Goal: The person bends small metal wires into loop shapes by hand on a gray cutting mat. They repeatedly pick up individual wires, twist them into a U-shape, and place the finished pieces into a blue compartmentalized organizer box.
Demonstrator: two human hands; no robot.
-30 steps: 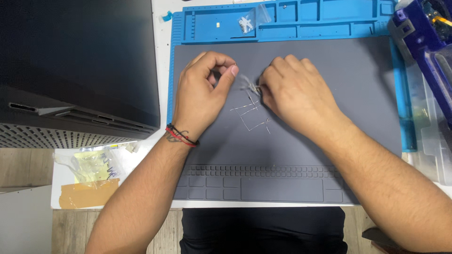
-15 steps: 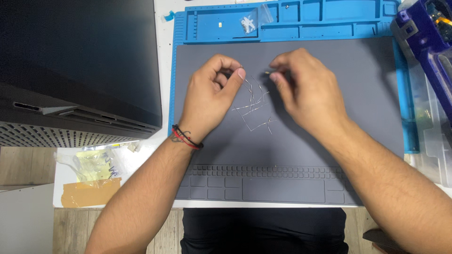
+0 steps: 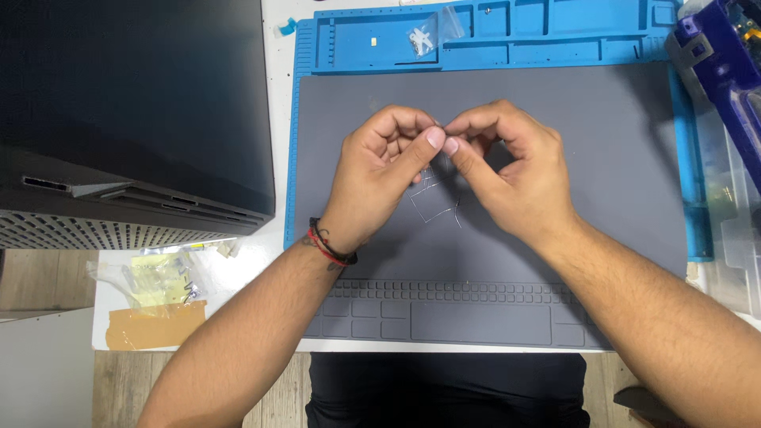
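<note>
- Head view: the left hand (image 3: pixel 379 184) and the right hand (image 3: pixel 507 178) meet over the middle of the grey work mat (image 3: pixel 618 158), thumb and forefinger tips of both pinched together at one spot. Whatever sits between the fingertips (image 3: pixel 435 138) is too small to make out; I cannot tell if each hand grips a piece or both share one.
- Just below the hands, at 6 o'clock from the pinch, thin wire pieces (image 3: pixel 434 204) lie loose on the mat, apart from the fingers.
- To do this well, in my judgement: keep both wrists low and close to the mat, so a dropped piece lands near the others, and keep the pinch light enough not to bend fine wire.
- At 12 o'clock, the blue parts tray (image 3: pixel 555 36) holds a small clear bag (image 3: pixel 428 36); at 9 o'clock stands a dark computer case (image 3: pixel 127 119); keep clear of both.
</note>
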